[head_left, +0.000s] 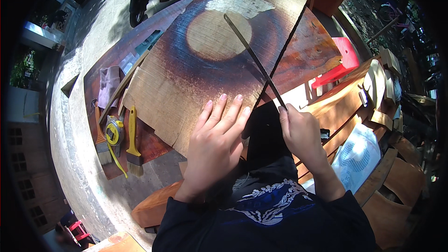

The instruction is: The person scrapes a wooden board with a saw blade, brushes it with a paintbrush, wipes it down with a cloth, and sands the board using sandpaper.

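A broad wooden board [158,93] lies across a reddish-brown tabletop [312,46]. Dark scorching rings a pale round patch on its face, with a flaky white patch [240,2] above. My left hand [215,135] rests on the board's near part, fingers stretched out and apart, holding nothing. In my right hand [302,135], closed at the board's right side, is one end of a long thin metal blade [254,56]. The blade slants up and left over the dark right edge of the board, its rounded tip above the pale round patch. My fist hides its lower end.
Left of the board lie a yellow tape measure [112,133], a yellow-handled paintbrush [132,133], another brush [99,135] and a mauve cloth [108,84]. On the right are a red plastic stool [344,56], stacked wood pieces [338,95] and a white-and-blue bag [358,151].
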The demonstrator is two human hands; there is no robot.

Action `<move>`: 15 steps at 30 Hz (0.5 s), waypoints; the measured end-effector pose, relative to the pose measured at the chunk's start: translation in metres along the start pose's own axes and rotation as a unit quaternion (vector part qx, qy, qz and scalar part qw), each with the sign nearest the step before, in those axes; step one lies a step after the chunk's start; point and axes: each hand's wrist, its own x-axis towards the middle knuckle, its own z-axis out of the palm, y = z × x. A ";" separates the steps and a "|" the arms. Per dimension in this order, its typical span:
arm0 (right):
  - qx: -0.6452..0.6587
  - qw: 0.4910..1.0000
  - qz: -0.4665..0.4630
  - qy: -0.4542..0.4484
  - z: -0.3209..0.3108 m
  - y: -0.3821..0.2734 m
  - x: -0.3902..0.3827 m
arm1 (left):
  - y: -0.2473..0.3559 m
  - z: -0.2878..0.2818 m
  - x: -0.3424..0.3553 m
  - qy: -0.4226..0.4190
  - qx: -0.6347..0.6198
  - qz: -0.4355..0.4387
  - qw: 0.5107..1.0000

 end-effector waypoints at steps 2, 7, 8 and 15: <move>0.001 1.000 -0.003 -0.001 -0.002 -0.003 0.010 | 0.002 0.002 -0.002 0.003 -0.006 -0.009 1.000; -0.001 1.000 -0.018 0.026 0.002 -0.001 0.016 | 0.000 0.001 -0.003 0.009 -0.001 -0.002 1.000; 0.007 1.000 -0.013 0.022 0.001 0.000 0.006 | 0.000 0.000 -0.005 0.006 -0.009 -0.004 1.000; -0.015 1.000 -0.009 0.023 0.002 -0.003 0.019 | 0.003 0.004 -0.002 0.009 0.004 -0.004 1.000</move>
